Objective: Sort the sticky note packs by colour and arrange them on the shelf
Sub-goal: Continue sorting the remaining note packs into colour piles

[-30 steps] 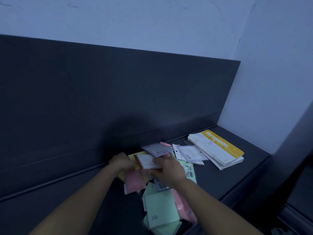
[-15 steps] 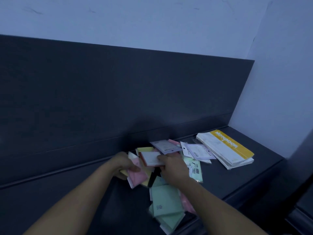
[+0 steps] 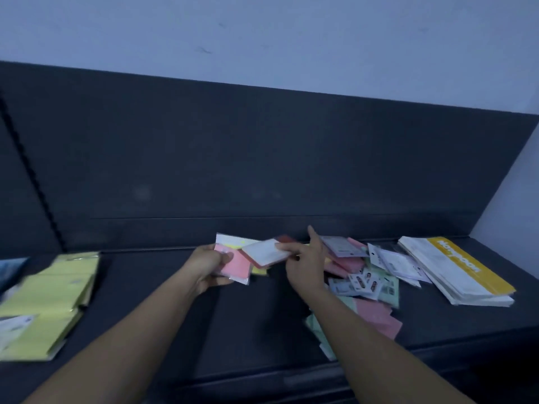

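Note:
My left hand (image 3: pixel 208 265) holds a small stack of packs, a pink pack (image 3: pixel 237 265) on top with yellow beneath. My right hand (image 3: pixel 306 258) pinches a red-edged pack (image 3: pixel 267 252) with a white label side up, its forefinger pointing up, just right of the left hand's stack. A mixed pile of sticky note packs (image 3: pixel 364 275), pink, green, lilac and white, lies on the dark shelf (image 3: pixel 248 330) to the right of my right hand. Yellow packs (image 3: pixel 55 298) lie grouped at the left.
A stack of long notebooks with a yellow cover (image 3: pixel 455 269) lies at the far right near the wall. A dark back panel (image 3: pixel 262 156) rises behind the shelf. A blue-grey item (image 3: pixel 11 269) shows at the left edge.
The view has swung left, bringing the yellow packs into sight. Both hands have lifted away from the pile to the left, carrying the pink stack and the red-edged pack.

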A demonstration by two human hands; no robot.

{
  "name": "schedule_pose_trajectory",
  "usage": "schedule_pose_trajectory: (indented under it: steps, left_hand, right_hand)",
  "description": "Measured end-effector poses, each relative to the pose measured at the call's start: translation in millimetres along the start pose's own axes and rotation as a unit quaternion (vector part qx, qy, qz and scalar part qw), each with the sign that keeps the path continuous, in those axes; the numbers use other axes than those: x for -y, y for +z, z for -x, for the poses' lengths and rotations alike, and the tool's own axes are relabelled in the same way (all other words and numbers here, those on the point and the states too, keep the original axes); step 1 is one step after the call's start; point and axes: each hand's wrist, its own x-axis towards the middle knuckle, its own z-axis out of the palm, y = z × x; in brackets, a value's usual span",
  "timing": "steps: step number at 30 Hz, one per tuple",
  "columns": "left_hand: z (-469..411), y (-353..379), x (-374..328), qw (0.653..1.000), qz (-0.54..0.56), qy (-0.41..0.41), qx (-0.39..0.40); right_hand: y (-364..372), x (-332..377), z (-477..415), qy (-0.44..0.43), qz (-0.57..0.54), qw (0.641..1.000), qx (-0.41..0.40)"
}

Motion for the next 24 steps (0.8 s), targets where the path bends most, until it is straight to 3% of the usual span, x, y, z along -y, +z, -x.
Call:
schedule_pose_trajectory:
  steps: [4,12,15,19,21,24]
  left_hand:
    - [24.8,-35.7,-3.2,0.996,0.065,-0.005,-0.062]
    - [69.6,-116.2,-3.5,0.982,0.138,0.023,-0.127]
    - [82.9,-149.7,-3.1,0.971,0.172,0.039,-0.16]
    - [101.7,-195.7,-1.0,0.953,0.198,0.06,-0.22]
    - [112.0,-222.6,1.1,0.943,0.213,0.068,-0.248]
    - [127.5,-260.3,2.7,0.926,0.235,0.092,-0.281]
  right_hand:
    - [25.3,31.7,14.0,0.006,-0.117,0.99,0.076]
    - [76.7,94.8,47.0,-0.029,-0.161,0.966,0.202]
    - [106.7,117.6,57.8,0.038,-0.194,0.957,0.214]
    - [143.0,160.0,78.6,0.172,-0.355,0.882,0.258]
    - [156.7,186.1,92.9,0.187,-0.372,0.865,0.281]
    - [185.7,217.7,116.5,0.165,-0.334,0.869,0.324]
